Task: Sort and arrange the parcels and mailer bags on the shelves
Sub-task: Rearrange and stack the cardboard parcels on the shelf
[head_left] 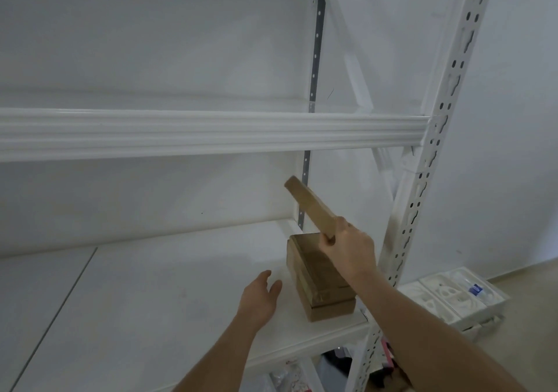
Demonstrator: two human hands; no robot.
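The right hand (347,250) is gripping a flat brown parcel (309,206), tilted above the stacked parcels (317,283) on the white shelf (151,301); the left hand (259,295) is hovering beside them, fingers relaxed

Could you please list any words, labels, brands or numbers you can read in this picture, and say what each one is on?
No text can be read.
Water bottle on the floor: blue label, too small and blurred to read.
Held cardboard parcel and stacked cardboard parcels: no print visible.
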